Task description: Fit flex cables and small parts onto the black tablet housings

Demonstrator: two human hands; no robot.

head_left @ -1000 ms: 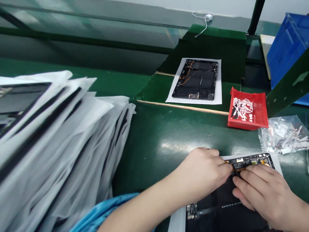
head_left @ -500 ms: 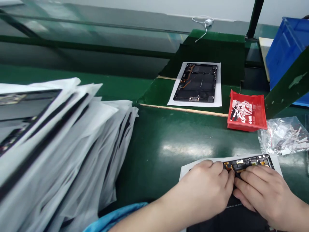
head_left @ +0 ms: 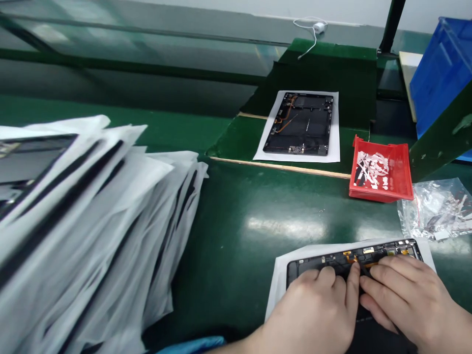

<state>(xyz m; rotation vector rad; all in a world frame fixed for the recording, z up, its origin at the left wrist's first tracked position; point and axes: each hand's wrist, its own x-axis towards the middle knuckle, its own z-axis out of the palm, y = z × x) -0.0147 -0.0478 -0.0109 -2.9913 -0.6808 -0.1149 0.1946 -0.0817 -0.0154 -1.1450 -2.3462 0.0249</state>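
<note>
A black tablet housing (head_left: 313,263) with its inner parts exposed lies on a white sheet (head_left: 276,290) at the lower right. Over its upper part, my left hand (head_left: 317,305) is closed, the index fingertip touching an orange flex cable (head_left: 354,259). Whatever its curled fingers may hold is hidden. Close beside it, my right hand (head_left: 409,295) is closed around a thin dark tool (head_left: 364,270), mostly covered by the fingers. The tool's tip is near the cable and the left index finger.
Stacked white sheets (head_left: 121,236) with dark panels between them fill the left. A second opened tablet (head_left: 302,123) lies behind. At right are a red bin (head_left: 400,172) of small white parts, a clear plastic bag (head_left: 438,206) and a blue crate (head_left: 442,73).
My left hand has shifted down and back, uncovering more of the tablet's top edge and the orange cable. The right hand stays near the same spot. The view has moved slightly.
</note>
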